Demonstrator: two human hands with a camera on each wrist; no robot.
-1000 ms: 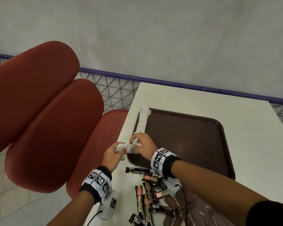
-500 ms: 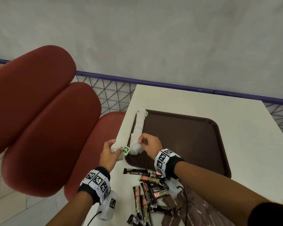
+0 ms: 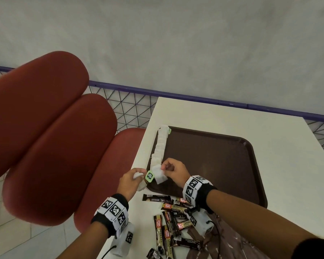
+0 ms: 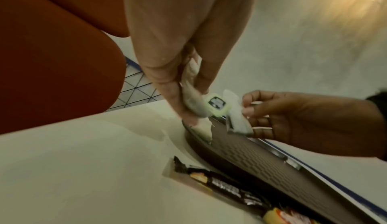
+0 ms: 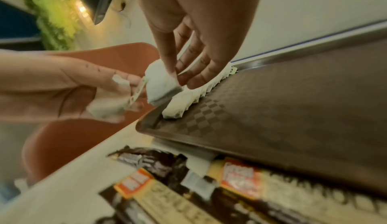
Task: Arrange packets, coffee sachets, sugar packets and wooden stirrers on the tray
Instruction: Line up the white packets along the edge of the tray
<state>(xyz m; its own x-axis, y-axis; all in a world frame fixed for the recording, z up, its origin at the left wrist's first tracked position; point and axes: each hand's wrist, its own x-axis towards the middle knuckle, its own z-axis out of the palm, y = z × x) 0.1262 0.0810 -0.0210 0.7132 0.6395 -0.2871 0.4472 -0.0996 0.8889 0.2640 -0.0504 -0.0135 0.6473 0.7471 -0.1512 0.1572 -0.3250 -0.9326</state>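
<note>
A brown tray (image 3: 232,165) lies on the white table (image 3: 204,113). A row of white tea bags (image 3: 160,144) runs along the tray's left edge. My right hand (image 3: 173,170) pinches one white tea bag (image 3: 159,175) (image 5: 161,82) just above the row's near end. My left hand (image 3: 130,181) grips a small bunch of white tea bags (image 4: 193,102) (image 5: 108,108), and a green paper tag (image 3: 149,176) (image 4: 216,103) sticks out of it. Both hands hover at the tray's near left corner.
Several dark coffee sachets (image 3: 168,215) lie in a loose heap on the table in front of the tray. A red cushioned seat (image 3: 51,146) stands close on the left beyond the table edge. A purple rail (image 3: 195,99) runs behind.
My right hand has lifted one tea bag away from the bunch in my left hand toward the row's near end. The green tag has come into sight.
</note>
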